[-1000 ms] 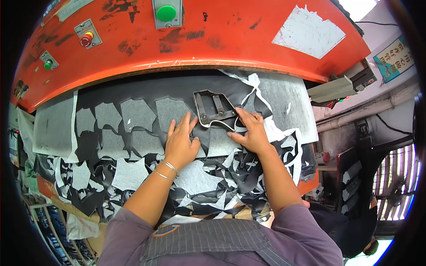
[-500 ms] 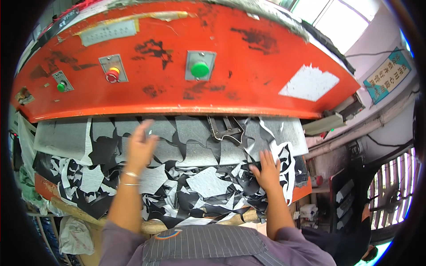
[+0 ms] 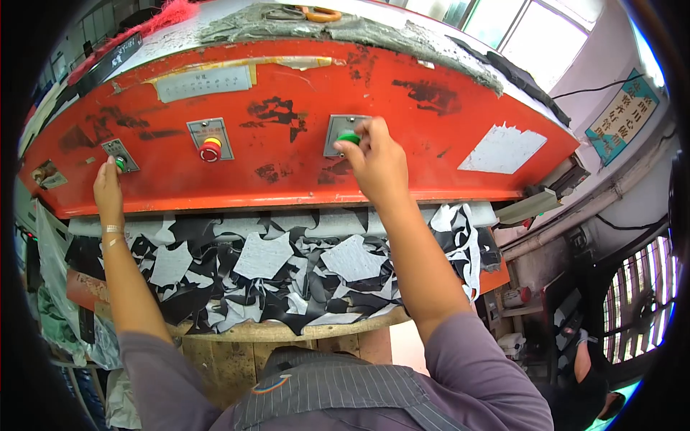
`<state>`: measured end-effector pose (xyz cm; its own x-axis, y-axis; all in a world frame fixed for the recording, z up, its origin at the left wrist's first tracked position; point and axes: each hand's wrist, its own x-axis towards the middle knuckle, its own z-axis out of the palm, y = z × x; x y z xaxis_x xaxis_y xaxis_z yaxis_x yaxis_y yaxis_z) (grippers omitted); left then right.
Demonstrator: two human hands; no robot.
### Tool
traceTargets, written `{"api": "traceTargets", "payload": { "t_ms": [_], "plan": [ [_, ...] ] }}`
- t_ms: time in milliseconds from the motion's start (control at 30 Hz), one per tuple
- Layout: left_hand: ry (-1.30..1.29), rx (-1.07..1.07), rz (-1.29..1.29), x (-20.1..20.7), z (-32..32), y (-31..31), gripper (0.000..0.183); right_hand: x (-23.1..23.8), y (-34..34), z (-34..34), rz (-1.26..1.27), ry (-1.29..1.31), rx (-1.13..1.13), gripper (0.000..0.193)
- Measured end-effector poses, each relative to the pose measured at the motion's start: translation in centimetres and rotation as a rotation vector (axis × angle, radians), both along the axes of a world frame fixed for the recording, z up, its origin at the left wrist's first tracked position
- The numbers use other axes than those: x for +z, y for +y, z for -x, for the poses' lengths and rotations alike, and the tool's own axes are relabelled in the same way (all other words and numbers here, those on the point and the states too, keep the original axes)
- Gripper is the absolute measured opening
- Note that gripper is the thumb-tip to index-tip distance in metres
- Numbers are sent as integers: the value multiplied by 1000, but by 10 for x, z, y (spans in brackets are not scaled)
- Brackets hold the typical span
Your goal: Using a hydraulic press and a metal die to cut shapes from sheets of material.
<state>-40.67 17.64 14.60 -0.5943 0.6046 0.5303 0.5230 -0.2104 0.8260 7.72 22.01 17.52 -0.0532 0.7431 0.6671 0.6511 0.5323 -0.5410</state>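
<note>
My left hand [image 3: 109, 188] is raised to the small green button [image 3: 121, 164] at the left of the orange machine front [image 3: 280, 158]. Its fingers look stretched out and touch the button. At the larger green button [image 3: 349, 137], right of the middle, my right hand [image 3: 379, 159] is closed, thumb and curled fingers about the button's right and lower sides. Below the machine front, a narrow strip of pale board [image 3: 338, 221] shows, partly covered by black sheet offcuts. Several white angular cut pieces [image 3: 263, 256] lie on tangled black and white scraps [image 3: 298, 302].
A red stop button [image 3: 210, 149] sits between the two green ones. Orange-handled scissors [image 3: 320, 14] lie on the machine top. A wooden edge [image 3: 287, 325] borders the scrap pile. Clear plastic bags [image 3: 72, 316] hang at left. Another person [image 3: 586, 381] is at lower right.
Both hands have left the sheet and scraps and risen to the green buttons. The metal-edged cutting die is now out of sight. Less of the pale board shows, and the view has shifted.
</note>
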Motion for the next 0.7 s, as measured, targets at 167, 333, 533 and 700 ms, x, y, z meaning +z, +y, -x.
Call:
{"api": "traceTargets", "payload": {
  "t_ms": [167,333,533,700],
  "plan": [
    [173,-323,130,-66,-115,-80,30,-99,-100,-33,401,-402,234,32],
    [198,-797,422,-92,-265,-120,15,-144,-209,-58,560,-690,381,59],
    [643,-552,460,-141,-374,-73,52,-170,-213,-47,387,-659,193,48],
    [713,-504,707,-148,-398,-51,55,-166,-206,-51,376,-647,174,44]
  ]
}}
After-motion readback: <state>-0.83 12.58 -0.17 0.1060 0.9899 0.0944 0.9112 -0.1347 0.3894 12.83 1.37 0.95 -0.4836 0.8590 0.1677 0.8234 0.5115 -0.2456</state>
